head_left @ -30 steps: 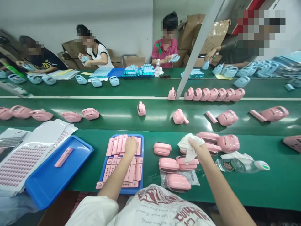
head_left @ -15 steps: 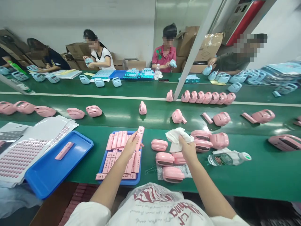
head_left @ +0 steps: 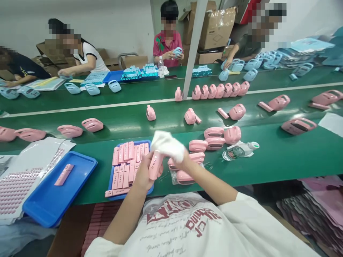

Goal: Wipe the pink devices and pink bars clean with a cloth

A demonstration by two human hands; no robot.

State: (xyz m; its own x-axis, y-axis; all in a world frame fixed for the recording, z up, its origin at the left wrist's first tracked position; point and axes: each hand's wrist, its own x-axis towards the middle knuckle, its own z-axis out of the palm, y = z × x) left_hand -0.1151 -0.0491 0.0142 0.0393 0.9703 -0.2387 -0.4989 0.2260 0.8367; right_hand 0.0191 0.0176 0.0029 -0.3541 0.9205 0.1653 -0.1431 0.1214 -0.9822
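Observation:
My left hand [head_left: 143, 175] is wrapped round a pink plastic bar [head_left: 154, 167] with a row of small dark marks, held tilted upright. A white cloth [head_left: 166, 143] is gripped in my right hand [head_left: 182, 160] and drapes over the bar's upper end, hiding it. Just left of my hands lies a blue tray [head_left: 110, 181] filled with rows of similar pink bars [head_left: 120, 175]. Beyond and below my right forearm, several rounded pink housings with handles [head_left: 197, 145] rest on the green table, some partly covered by my arm.
At left, a second blue tray [head_left: 72, 185] holds one pink bar [head_left: 64, 175], beside sticker sheets [head_left: 18, 185]. A plastic bottle [head_left: 239, 151] lies on its side at right. Pink housings line the green belt [head_left: 120, 116]. Co-workers across the line handle blue housings.
My left hand has brought the pink bar from above the tray toward me. My right hand has moved left, bringing the cloth onto the bar. The view has shifted.

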